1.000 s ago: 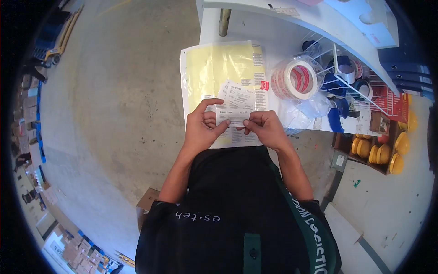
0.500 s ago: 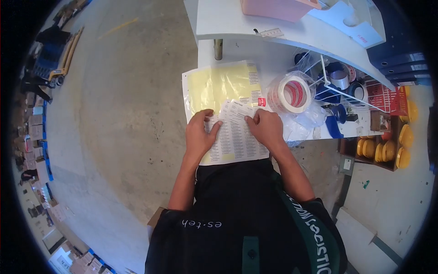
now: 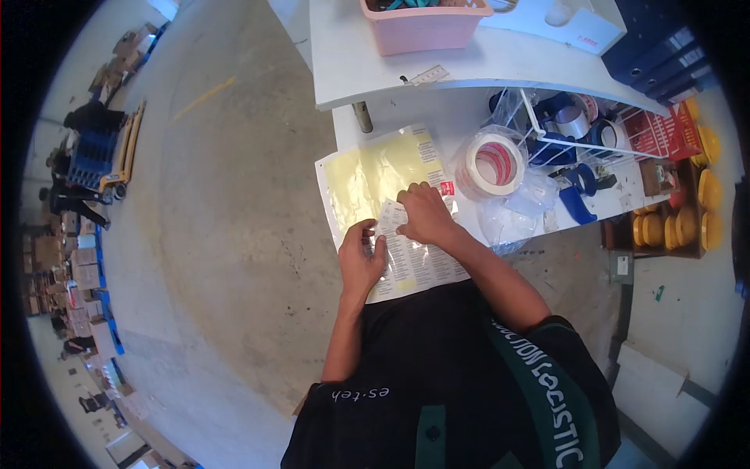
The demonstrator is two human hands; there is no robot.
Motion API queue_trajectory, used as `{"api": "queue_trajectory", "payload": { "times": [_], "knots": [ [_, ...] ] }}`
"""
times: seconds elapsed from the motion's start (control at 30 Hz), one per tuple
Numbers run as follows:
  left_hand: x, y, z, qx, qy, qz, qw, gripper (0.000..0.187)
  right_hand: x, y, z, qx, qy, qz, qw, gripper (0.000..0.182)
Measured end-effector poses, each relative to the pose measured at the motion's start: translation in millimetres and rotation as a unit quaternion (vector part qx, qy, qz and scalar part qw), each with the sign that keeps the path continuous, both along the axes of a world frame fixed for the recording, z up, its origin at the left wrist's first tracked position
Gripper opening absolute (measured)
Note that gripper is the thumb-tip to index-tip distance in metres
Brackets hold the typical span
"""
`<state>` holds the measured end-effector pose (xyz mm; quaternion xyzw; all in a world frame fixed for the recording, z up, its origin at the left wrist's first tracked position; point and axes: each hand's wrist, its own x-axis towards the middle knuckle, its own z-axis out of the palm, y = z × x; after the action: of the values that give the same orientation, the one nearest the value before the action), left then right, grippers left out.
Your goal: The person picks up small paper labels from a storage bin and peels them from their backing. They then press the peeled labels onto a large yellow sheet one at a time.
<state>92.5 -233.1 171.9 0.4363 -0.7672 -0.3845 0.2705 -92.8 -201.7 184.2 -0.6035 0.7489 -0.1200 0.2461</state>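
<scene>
On the white shelf's front part lies a sheet of printed labels (image 3: 355, 184), with a yellow backing bare over much of it and rows of small text elsewhere. A small white printed label (image 3: 390, 215) rests over the sheet between my hands. My right hand (image 3: 426, 217) lies across the sheet, fingers bent over the label's right part and thumb at its lower edge; its grip is partly hidden. My left hand (image 3: 362, 262) is at the sheet's left side, fingers curved and thumb apart from them, close to the label's left edge.
Right of the sheet stands a large tape roll (image 3: 494, 162) in clear plastic, beside a white wire rack (image 3: 535, 117) with more rolls and blue tape dispensers. A pink basket (image 3: 426, 30) sits on the upper shelf. Yellow helmets (image 3: 678, 227) are at right; a person with a pallet jack (image 3: 113, 184) is far left.
My right hand has moved left and over the label, covering much of it. My left hand stays by the sheet's left side. The camera view has shifted.
</scene>
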Motion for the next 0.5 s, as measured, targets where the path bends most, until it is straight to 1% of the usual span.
{"api": "queue_trajectory", "payload": {
  "times": [0.03, 0.1, 0.13, 0.2, 0.23, 0.27, 0.3, 0.33, 0.4, 0.47, 0.5],
  "knots": [
    [-0.1, 0.0, -0.5, -0.008, 0.004, 0.002, 1.000, 0.032, 1.1, 2.3, -0.3, -0.003, -0.003, -0.006, 1.000, 0.065],
    [1.4, -1.1, -2.4, -0.003, 0.002, -0.001, 1.000, 0.032, 3.3, 8.7, -1.1, -0.078, 0.011, 0.011, 0.997, 0.053],
    [1.8, -1.7, -4.3, 0.006, 0.004, 0.002, 1.000, 0.032, 2.5, 10.7, -1.5, -0.080, 0.010, 0.006, 0.997, 0.053],
    [2.8, -2.6, -10.4, 0.016, 0.013, 0.005, 1.000, 0.031, 1.0, 16.5, -2.8, -0.062, -0.080, -0.073, 0.992, 0.043],
    [2.7, -2.9, -11.6, 0.027, 0.024, 0.013, 0.999, 0.031, -1.4, 21.4, -6.1, -0.062, -0.081, -0.074, 0.992, 0.043],
    [2.5, -2.4, -13.1, 0.028, 0.023, 0.014, 0.999, 0.031, -4.5, 28.6, -11.6, -0.159, -0.131, -0.164, 0.965, 0.039],
    [1.1, -1.8, -14.7, 0.028, 0.034, 0.018, 0.999, 0.030, -8.0, 35.2, -15.0, -0.253, -0.178, -0.250, 0.917, 0.036],
    [-0.4, -1.8, -15.0, 0.028, 0.047, 0.020, 0.998, 0.028, -14.1, 42.7, -5.2, -0.254, -0.179, -0.249, 0.917, 0.036],
    [-1.9, 0.2, -12.0, 0.041, 0.056, 0.015, 0.997, 0.029, -23.7, 58.3, 24.7, -0.238, -0.317, -0.280, 0.874, 0.041],
    [-7.0, 1.9, -9.5, 0.052, 0.071, -0.008, 0.996, 0.030, -17.6, 67.6, 22.5, -0.263, -0.323, -0.279, 0.865, 0.044],
    [-9.6, 6.5, -8.9, 0.128, 0.161, -0.024, 0.978, 0.039, -15.8, 73.1, 18.9, -0.286, -0.327, -0.276, 0.857, 0.047]
  ]
}}
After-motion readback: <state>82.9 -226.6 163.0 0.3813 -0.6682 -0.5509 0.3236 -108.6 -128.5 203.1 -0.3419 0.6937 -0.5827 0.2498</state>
